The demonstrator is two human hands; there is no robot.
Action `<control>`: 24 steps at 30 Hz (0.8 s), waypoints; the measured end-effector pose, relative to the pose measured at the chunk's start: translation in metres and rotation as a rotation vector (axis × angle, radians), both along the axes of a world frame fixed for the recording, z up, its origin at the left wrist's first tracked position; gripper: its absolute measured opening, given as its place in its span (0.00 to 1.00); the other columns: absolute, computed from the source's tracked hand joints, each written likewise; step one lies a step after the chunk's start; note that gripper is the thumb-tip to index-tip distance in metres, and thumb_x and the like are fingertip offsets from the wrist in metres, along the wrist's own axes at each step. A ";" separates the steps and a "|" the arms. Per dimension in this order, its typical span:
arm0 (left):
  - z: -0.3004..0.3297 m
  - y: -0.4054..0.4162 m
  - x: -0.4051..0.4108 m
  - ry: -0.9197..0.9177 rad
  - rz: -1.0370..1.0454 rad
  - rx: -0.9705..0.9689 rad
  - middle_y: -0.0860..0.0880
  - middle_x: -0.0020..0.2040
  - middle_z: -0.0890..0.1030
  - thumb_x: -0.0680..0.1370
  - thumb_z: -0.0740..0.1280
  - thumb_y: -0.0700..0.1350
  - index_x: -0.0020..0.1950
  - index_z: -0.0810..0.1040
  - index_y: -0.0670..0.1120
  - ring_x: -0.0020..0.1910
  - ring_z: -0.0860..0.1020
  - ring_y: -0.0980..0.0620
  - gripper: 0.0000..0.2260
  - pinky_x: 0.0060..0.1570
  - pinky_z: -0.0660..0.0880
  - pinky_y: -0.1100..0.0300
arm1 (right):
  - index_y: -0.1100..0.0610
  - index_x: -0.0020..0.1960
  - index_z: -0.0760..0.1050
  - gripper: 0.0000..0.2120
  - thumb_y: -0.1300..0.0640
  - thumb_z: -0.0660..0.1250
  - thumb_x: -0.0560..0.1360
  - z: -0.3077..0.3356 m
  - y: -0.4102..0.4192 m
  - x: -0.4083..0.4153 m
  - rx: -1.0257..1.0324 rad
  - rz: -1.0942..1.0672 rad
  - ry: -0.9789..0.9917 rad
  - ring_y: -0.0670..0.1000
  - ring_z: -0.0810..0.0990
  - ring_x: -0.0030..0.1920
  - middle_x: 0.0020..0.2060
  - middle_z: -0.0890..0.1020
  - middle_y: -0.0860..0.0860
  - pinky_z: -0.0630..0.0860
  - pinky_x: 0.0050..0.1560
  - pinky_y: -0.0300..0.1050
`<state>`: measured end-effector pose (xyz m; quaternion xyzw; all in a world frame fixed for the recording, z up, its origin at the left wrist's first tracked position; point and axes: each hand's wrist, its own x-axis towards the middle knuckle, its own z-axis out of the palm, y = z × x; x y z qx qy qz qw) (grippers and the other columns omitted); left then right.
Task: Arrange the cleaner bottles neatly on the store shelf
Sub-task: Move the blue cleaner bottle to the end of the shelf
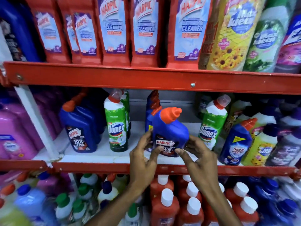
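A blue Harpic bottle (169, 131) with an orange cap stands slightly tilted near the front of the middle shelf (101, 158). My left hand (144, 158) grips its lower left side, thumb across the label. Its lower right side is held by my right hand (197, 158), thumb on the label's bottom edge. A second blue Harpic bottle (152, 108) stands right behind it. Another blue Harpic bottle (79, 129) stands to the left, beside a green Domex bottle (116, 126). To the right is a tilted green Domex bottle (211, 123).
Red Harpic Bathroom Cleaner bottles (114, 30) and Max Kleen bottles (231, 35) fill the top shelf. A blue Sani Fresh bottle (236, 142) and a yellow Max Kleen bottle (262, 147) stand at the right. Pink bottles (14, 132) are at the left; red white-capped bottles (166, 207) stand below.
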<state>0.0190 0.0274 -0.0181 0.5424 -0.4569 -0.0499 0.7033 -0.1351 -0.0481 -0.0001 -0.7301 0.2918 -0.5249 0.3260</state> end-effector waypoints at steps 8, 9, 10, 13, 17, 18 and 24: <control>0.003 0.079 0.088 -0.009 0.243 -0.062 0.49 0.70 0.82 0.78 0.72 0.49 0.74 0.74 0.58 0.69 0.80 0.52 0.24 0.68 0.78 0.48 | 0.47 0.58 0.80 0.19 0.63 0.77 0.72 0.014 0.058 0.111 0.027 0.232 -0.048 0.41 0.87 0.51 0.49 0.88 0.40 0.79 0.54 0.34; 0.000 0.089 0.101 -0.003 0.270 -0.063 0.49 0.71 0.81 0.78 0.71 0.48 0.74 0.73 0.58 0.70 0.80 0.52 0.24 0.69 0.77 0.49 | 0.46 0.58 0.80 0.19 0.63 0.77 0.72 0.013 0.066 0.127 0.035 0.257 -0.047 0.41 0.87 0.50 0.47 0.88 0.41 0.80 0.54 0.35; -0.004 0.098 0.115 0.000 0.291 -0.059 0.49 0.71 0.81 0.78 0.70 0.48 0.75 0.73 0.57 0.70 0.79 0.51 0.24 0.69 0.76 0.47 | 0.45 0.58 0.80 0.20 0.63 0.77 0.72 0.011 0.074 0.143 0.043 0.276 -0.041 0.41 0.87 0.50 0.47 0.89 0.42 0.81 0.54 0.36; -0.014 0.116 0.156 0.022 0.323 -0.016 0.53 0.70 0.82 0.78 0.69 0.51 0.76 0.73 0.54 0.69 0.81 0.48 0.25 0.70 0.77 0.44 | 0.47 0.59 0.81 0.18 0.61 0.76 0.72 0.003 0.092 0.191 0.047 0.300 0.004 0.40 0.87 0.49 0.49 0.89 0.44 0.83 0.53 0.40; -0.021 0.130 0.195 0.018 0.354 0.043 0.74 0.63 0.80 0.78 0.68 0.51 0.73 0.71 0.64 0.63 0.79 0.68 0.24 0.62 0.75 0.69 | 0.51 0.60 0.81 0.17 0.58 0.75 0.72 -0.011 0.102 0.242 0.062 0.296 0.094 0.41 0.87 0.48 0.50 0.89 0.47 0.83 0.54 0.45; -0.024 0.132 0.202 0.023 0.360 0.051 0.74 0.64 0.79 0.77 0.67 0.55 0.74 0.71 0.64 0.65 0.79 0.67 0.24 0.64 0.74 0.68 | 0.51 0.61 0.81 0.17 0.57 0.75 0.73 -0.013 0.104 0.250 0.056 0.290 0.114 0.42 0.87 0.49 0.51 0.89 0.47 0.82 0.55 0.44; -0.041 0.128 0.228 0.028 0.373 0.153 0.70 0.65 0.80 0.77 0.64 0.55 0.75 0.68 0.60 0.66 0.82 0.54 0.25 0.68 0.76 0.53 | 0.55 0.59 0.81 0.15 0.55 0.76 0.73 -0.021 0.102 0.274 0.026 0.221 0.214 0.45 0.86 0.47 0.49 0.89 0.50 0.80 0.50 0.39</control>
